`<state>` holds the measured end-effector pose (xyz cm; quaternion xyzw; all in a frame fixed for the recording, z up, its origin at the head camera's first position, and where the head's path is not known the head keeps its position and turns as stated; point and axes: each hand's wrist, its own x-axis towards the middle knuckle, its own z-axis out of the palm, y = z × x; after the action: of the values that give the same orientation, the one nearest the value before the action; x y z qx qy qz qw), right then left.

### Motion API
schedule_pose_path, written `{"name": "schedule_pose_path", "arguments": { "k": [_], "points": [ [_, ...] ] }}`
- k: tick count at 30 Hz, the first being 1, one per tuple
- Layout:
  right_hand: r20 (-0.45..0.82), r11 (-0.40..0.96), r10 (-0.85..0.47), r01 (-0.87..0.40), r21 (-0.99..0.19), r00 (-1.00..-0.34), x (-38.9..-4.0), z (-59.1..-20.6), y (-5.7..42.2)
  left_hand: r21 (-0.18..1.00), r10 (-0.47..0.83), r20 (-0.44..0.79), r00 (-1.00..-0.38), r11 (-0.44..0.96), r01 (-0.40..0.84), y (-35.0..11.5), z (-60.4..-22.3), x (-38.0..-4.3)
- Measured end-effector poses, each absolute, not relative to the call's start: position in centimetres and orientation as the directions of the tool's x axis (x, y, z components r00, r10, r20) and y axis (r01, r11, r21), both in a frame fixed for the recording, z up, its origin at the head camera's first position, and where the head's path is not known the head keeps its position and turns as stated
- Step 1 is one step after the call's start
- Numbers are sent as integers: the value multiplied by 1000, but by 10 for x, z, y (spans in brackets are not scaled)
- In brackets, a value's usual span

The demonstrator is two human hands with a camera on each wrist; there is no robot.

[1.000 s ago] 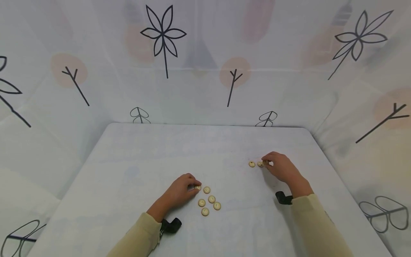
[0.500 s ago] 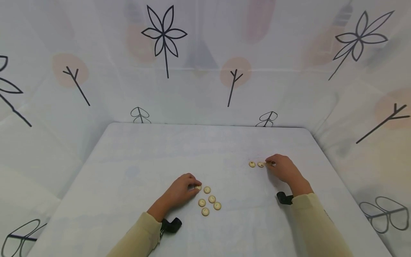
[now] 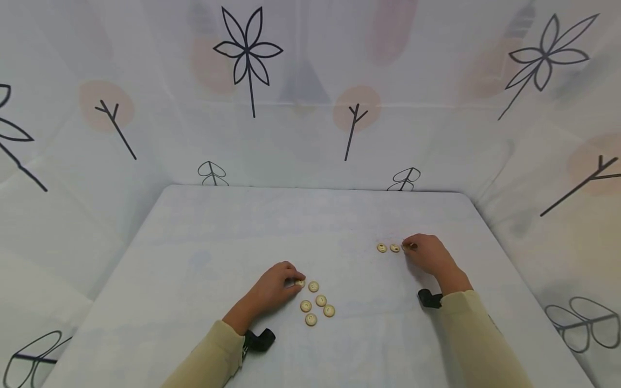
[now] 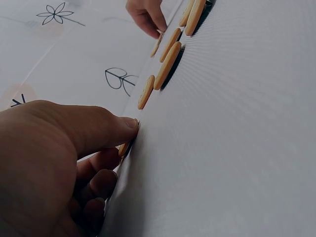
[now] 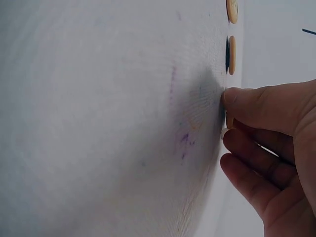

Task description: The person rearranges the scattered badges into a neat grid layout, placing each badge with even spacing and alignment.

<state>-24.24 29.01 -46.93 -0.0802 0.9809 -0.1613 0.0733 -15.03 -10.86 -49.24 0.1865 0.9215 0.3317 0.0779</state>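
Note:
My left hand [image 3: 273, 285] pinches a round beige button [image 3: 301, 283] lying on the white-covered table. Its thumb and forefinger hide part of that button [image 4: 124, 149] in the left wrist view. Just right of these fingers lie several more such buttons [image 3: 321, 300], spaced apart in a loose cluster. Farther off to the right, my right hand [image 3: 429, 257] holds another button [image 5: 229, 119] by its edge between thumb and fingers, at the table surface. Two buttons [image 3: 381, 248] [image 3: 394, 248] rest to its left, roughly in line with it.
A white cloth covers the table [image 3: 233, 226], with faint purple marks [image 5: 183, 140] near the right hand. White curtains [image 3: 301, 134] printed with plants rise behind and at both sides. Black wrist cameras [image 3: 260, 340] sit below each hand.
My right hand has slid slightly to the right with its button, widening the gap from the two buttons on its left. The left hand and its cluster have stayed in place.

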Motion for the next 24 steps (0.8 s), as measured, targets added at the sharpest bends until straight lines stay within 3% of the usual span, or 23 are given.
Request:
{"name": "schedule_pose_path", "arguments": {
  "k": [24],
  "points": [
    [-110, 928, -164, -116, -354, -980, -240, -469, 290, 638, 397, -27, -917, 713, 290, -109, -492, -150]
  ]
}}
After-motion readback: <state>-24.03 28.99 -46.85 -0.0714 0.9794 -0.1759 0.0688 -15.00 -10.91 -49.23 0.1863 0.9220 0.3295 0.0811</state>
